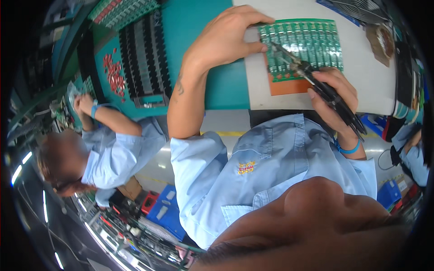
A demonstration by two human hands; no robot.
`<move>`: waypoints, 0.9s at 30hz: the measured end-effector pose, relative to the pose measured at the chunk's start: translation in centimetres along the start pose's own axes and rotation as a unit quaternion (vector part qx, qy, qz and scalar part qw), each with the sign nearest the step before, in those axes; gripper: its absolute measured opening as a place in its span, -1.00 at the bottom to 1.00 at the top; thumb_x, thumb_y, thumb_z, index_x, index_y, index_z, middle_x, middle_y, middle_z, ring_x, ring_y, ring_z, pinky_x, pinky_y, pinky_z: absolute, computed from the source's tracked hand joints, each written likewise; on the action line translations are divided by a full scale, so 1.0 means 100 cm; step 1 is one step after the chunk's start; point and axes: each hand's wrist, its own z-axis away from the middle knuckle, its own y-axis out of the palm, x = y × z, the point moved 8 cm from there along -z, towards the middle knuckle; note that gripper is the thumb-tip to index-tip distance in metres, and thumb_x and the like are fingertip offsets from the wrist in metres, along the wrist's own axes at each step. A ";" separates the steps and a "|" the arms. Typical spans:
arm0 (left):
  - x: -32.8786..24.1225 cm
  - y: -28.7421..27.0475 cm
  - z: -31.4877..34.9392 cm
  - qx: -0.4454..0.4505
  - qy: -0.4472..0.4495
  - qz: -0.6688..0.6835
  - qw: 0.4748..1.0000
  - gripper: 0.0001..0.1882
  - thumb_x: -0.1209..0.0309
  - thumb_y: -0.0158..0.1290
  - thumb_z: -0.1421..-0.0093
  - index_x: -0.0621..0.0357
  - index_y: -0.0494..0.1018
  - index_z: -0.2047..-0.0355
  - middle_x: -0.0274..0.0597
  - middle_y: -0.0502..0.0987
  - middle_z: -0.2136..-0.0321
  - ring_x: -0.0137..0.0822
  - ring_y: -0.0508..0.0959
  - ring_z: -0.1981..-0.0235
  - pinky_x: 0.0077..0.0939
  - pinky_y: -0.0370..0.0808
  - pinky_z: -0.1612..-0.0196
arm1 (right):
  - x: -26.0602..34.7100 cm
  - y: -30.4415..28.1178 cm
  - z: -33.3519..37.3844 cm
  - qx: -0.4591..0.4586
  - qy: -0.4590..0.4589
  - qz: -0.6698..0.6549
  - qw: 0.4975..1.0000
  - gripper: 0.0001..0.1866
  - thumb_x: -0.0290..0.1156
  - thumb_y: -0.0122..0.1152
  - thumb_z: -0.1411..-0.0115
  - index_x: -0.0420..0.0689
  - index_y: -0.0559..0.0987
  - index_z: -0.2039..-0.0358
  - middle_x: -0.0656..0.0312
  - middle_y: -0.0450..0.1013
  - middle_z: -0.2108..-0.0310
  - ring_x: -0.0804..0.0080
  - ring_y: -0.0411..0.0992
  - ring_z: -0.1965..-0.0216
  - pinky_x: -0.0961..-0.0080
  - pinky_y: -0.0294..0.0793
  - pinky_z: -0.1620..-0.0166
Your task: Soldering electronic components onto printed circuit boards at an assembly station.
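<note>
1. Your left hand (pixel 228 38) lies flat on the green circuit board panel (pixel 305 43), fingers spread and pressing its left edge down, thumb tip on the board's lower left corner.
2. Your right hand (pixel 334 99) is closed around the black handles of a pair of pliers (pixel 316 81); the tips reach up and left onto the panel, close to your left thumb. You cannot tell whether the tips are pinching anything.
3. The panel rests on an orange sheet (pixel 289 85), which lies on a white mat (pixel 366 77) over the teal bench (pixel 199 27).
4. To your left, long black trays (pixel 144 54) sit side by side on the bench; their contents are too small to tell.
5. Loose red parts (pixel 115 74) lie in a heap beside those trays.
6. A co-worker's hand (pixel 83 105) is raised near the bench edge.
</note>
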 end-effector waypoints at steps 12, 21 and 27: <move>-0.015 0.005 -0.013 0.002 -0.058 0.047 0.997 -0.44 0.58 0.33 0.07 0.23 0.56 -0.02 -0.21 0.57 0.11 -0.25 0.53 0.17 -0.45 0.47 0.02 | -0.029 -0.141 0.067 -0.344 0.008 0.119 0.931 -0.56 -0.63 0.34 -0.08 -0.25 0.59 -0.03 0.13 0.58 0.17 0.37 0.51 0.21 0.54 0.50 0.07; 0.003 0.005 -0.015 0.025 -0.069 0.043 0.996 -0.41 0.57 0.37 0.07 0.22 0.56 -0.05 -0.23 0.57 0.12 -0.31 0.51 0.19 -0.46 0.47 0.07 | -0.084 -0.168 0.083 -0.425 0.061 0.041 0.902 -0.56 -0.52 0.38 -0.20 -0.19 0.57 -0.10 0.20 0.59 0.16 0.50 0.53 0.18 0.62 0.50 0.04; 0.027 -0.008 -0.010 -0.003 -0.077 0.149 0.986 -0.46 0.54 0.41 0.07 0.23 0.58 0.02 -0.17 0.56 0.11 -0.31 0.50 0.20 -0.46 0.44 0.06 | -0.082 -0.159 0.072 -0.413 0.040 0.047 0.909 -0.58 -0.51 0.37 -0.21 -0.16 0.58 -0.10 0.23 0.60 0.19 0.54 0.54 0.20 0.66 0.49 0.06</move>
